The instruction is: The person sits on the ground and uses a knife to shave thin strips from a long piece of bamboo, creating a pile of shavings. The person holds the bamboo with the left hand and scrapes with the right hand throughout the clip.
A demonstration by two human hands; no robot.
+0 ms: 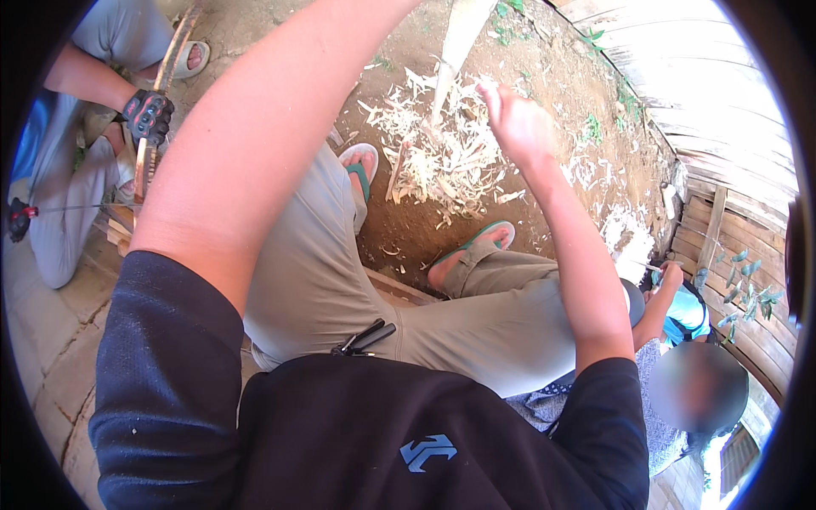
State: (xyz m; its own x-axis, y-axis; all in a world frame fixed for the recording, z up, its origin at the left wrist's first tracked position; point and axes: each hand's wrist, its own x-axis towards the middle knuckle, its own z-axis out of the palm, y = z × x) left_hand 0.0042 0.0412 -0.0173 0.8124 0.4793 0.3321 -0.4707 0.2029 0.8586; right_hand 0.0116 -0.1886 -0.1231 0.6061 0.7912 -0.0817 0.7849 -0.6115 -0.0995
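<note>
My left arm (263,127) reaches up across the view, and its hand lies beyond the top edge. A pale, tapered piece of wood (463,38) comes down from the top edge, its narrow end over a heap of wood shavings (450,166). Just right of that narrow end is my right hand (517,123), fingers curled and slightly blurred. A thin dark line runs from near its fingers toward the wood. What the hand grips is too small and unclear to name.
On the left, a person's gloved hand (149,116) holds a curved wooden bow (161,93). Another person (671,365) sits close on my right, near a plank wall (731,255) and leafy twigs (744,285). My sandalled feet (480,246) flank the shavings on the dirt.
</note>
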